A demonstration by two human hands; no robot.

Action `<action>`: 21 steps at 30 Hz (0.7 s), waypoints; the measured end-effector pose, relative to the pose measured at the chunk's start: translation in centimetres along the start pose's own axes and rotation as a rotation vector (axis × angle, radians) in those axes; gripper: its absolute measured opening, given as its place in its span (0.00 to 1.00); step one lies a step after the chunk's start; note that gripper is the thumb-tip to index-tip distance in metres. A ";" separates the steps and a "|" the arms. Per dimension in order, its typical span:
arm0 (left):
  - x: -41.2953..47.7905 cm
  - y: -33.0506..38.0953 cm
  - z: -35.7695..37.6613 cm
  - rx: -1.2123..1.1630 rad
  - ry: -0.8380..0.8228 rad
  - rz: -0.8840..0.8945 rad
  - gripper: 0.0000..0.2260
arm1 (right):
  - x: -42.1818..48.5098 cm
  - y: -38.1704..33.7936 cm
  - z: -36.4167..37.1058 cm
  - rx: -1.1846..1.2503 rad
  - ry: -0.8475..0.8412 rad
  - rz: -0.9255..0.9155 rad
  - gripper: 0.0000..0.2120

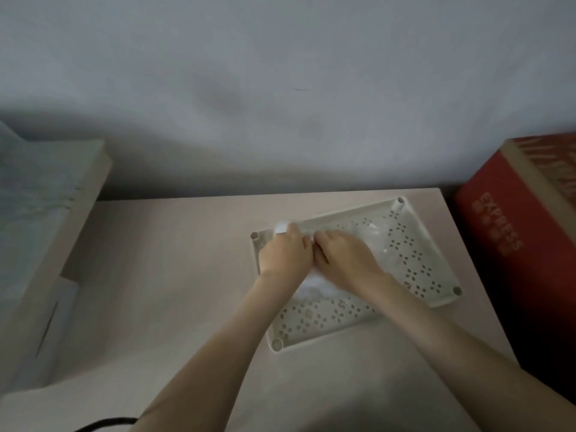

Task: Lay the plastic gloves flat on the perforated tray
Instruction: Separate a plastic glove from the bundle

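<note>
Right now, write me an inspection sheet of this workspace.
Surface: beige table; the tray sits skewed on its right part.
Job's things: perforated tray on the table; plastic gloves bunched on the tray under both hands, not yet flat.
Clutter: red box marked EXPRESS at right; pale carton at left.
Grippers: left hand and right hand side by side, fingers curled on the plastic gloves.
Cables: black cable at the near left edge.
Surroundings: grey wall behind.

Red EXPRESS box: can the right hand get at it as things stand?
Probably yes. The red EXPRESS box stands just right of the perforated tray with nothing between, though the right hand is busy gripping the plastic glove.
</note>
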State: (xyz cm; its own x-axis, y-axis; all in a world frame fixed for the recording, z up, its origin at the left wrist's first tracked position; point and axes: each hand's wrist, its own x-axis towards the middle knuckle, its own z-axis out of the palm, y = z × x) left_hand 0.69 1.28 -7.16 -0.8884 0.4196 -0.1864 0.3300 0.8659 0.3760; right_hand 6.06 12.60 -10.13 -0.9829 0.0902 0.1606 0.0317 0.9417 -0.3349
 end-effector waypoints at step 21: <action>-6.5 -6.3 1.2 0.143 -0.077 0.426 0.30 | -8.4 -0.6 -3.1 0.297 -0.266 0.531 0.23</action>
State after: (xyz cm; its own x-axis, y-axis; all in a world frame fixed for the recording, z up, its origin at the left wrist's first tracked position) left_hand 4.75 -6.59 -9.36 -0.6396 0.7607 -0.1109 0.7063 0.6385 0.3058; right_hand 14.88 12.27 -8.45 -0.8598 0.3987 -0.3191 0.5105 0.6587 -0.5527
